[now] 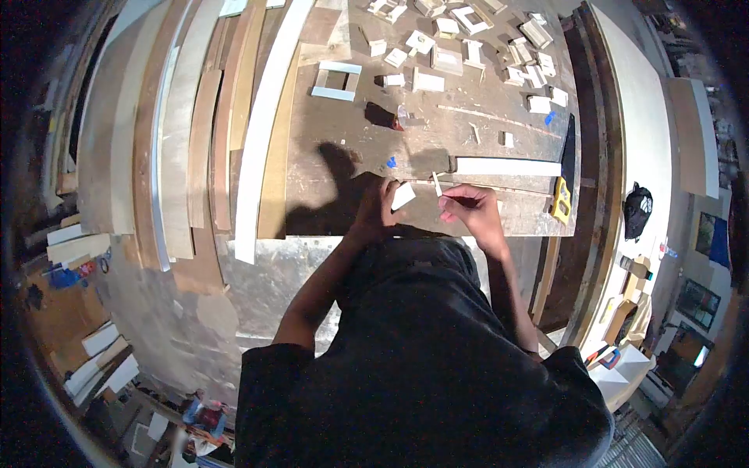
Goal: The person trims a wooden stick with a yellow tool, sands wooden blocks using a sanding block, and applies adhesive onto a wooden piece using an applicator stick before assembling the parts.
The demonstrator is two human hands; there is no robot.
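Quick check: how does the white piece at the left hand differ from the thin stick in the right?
Shape: the white piece looks broad and four-sided, while the thin stick is narrow.
Hold: the white piece is in the left hand; the thin stick is pinched in the right hand.
Shared: both are pale and near the workbench's front edge.

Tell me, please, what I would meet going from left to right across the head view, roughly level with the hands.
Long white board, left hand, small white block, thin stick, right hand, yellow handle, black bundle.
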